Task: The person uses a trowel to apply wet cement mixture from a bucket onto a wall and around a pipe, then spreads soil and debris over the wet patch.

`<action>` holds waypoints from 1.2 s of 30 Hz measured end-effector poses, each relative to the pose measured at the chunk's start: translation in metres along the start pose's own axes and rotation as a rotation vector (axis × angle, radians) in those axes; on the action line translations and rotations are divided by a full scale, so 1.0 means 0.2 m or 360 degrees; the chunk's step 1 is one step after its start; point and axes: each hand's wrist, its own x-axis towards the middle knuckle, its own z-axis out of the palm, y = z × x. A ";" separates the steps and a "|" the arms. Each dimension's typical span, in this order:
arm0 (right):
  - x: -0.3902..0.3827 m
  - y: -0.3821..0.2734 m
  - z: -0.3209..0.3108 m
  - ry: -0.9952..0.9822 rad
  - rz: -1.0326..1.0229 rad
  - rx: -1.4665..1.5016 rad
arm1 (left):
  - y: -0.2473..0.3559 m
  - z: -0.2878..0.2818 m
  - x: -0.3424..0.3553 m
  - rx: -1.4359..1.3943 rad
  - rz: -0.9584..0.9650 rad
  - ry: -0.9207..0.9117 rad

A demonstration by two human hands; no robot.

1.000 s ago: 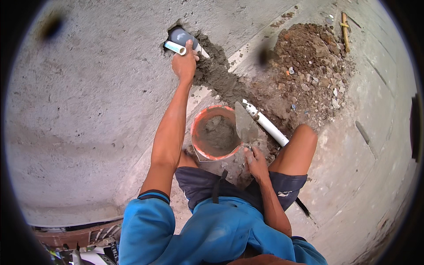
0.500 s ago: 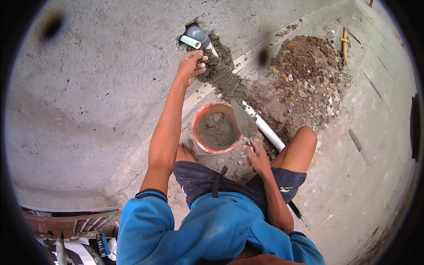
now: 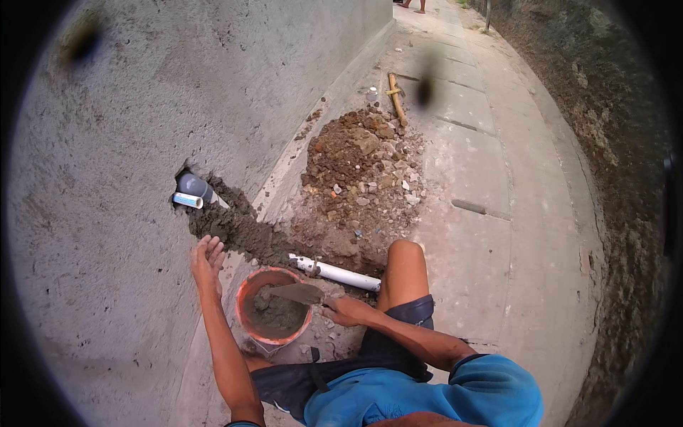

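My right hand (image 3: pixel 347 311) grips the handle of a trowel (image 3: pixel 297 292), whose blade reaches over the rim of an orange bucket (image 3: pixel 244 317) of wet grey mortar (image 3: pixel 277 317). Near the wall, my left hand (image 3: pixel 207 263) holds nothing. Its fingers are stretched out just below the mortar packed in the wall's broken channel (image 3: pixel 238 226). At the top of that channel, a grey pipe elbow (image 3: pixel 193 186) sits in a hole, with a short white pipe piece (image 3: pixel 188 201) across it. A white pipe (image 3: pixel 338 273) lies in the dug ground beyond the bucket.
A heap of soil and rubble (image 3: pixel 363 164) lies ahead, with a wooden-handled tool (image 3: pixel 397 99) behind it. The grey wall (image 3: pixel 128 142) rises on the left. Concrete paving slabs (image 3: pixel 469 270) run along the right, beside a rough dark wall (image 3: pixel 612 178). Another person's legs (image 3: pixel 414 6) show far off.
My view has tilted up toward the path ahead. The trowel blade has swung from beside the bucket to over its mortar. My left hand has drawn back from the pipe, its fingers straightened.
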 end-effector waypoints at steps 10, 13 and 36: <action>0.40 -0.39 -0.04 -0.0288 0.0007 -0.0775 | -0.93 -0.43 -0.75 0.0275 -0.0541 0.0356; 0.56 -0.27 0.17 -0.0139 -0.0076 -0.0897 | -1.00 -0.39 -0.67 -0.0071 -0.0370 0.0538; 0.54 -0.19 0.31 -0.1017 0.0191 -0.0083 | -0.76 -0.23 -0.73 0.0393 -0.0162 0.0331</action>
